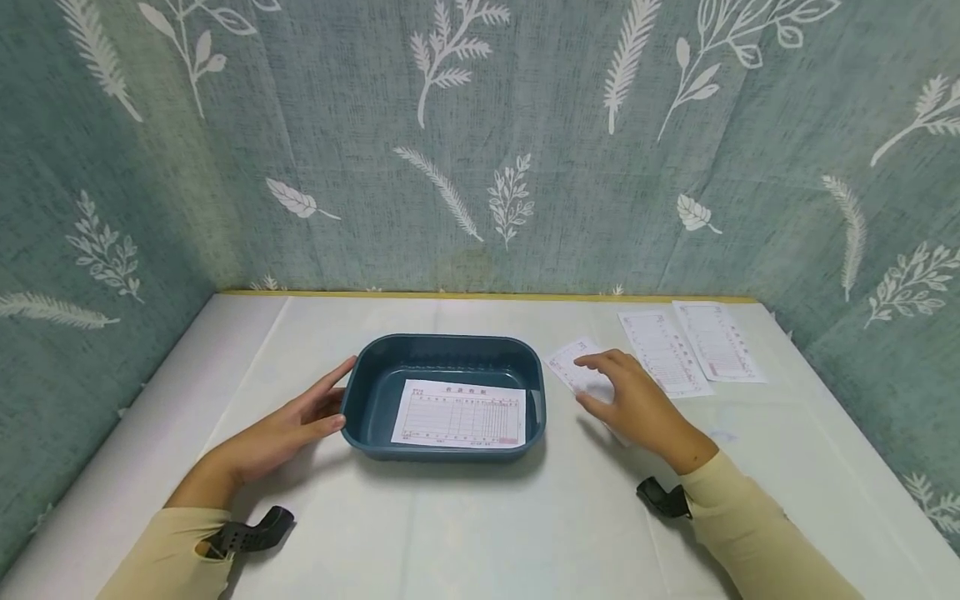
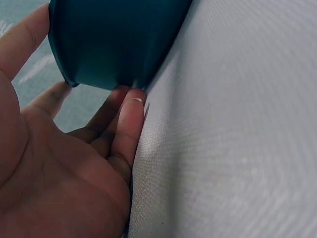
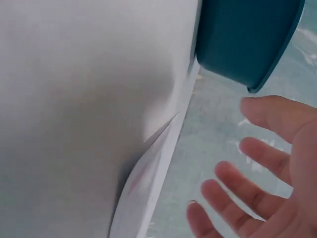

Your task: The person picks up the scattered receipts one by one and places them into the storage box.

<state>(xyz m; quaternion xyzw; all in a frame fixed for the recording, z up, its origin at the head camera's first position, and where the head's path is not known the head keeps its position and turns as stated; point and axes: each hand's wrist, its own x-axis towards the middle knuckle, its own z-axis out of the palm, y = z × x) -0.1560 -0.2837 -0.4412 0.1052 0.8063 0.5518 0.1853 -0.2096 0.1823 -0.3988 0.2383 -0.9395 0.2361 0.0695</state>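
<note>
My left hand (image 1: 288, 421) rests, fingers straight, against the left wall of the dark teal plastic tray (image 1: 444, 350); my right hand (image 1: 633, 400) hovers, grip apart, over a thin white printed slip (image 1: 573, 365) just right of that tray. The slip looks light and floppy; I'd pinch an edge.

Staged tabletop booth: leaf-print curtain (image 1: 480, 142) backdrop, white-covered table (image 1: 480, 517), printed forms (image 1: 693, 342).

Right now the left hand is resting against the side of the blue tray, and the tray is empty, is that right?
Not quite. The left hand does rest against the blue tray, but the tray is not empty: a printed form lies flat inside it, as the head view shows.
</note>
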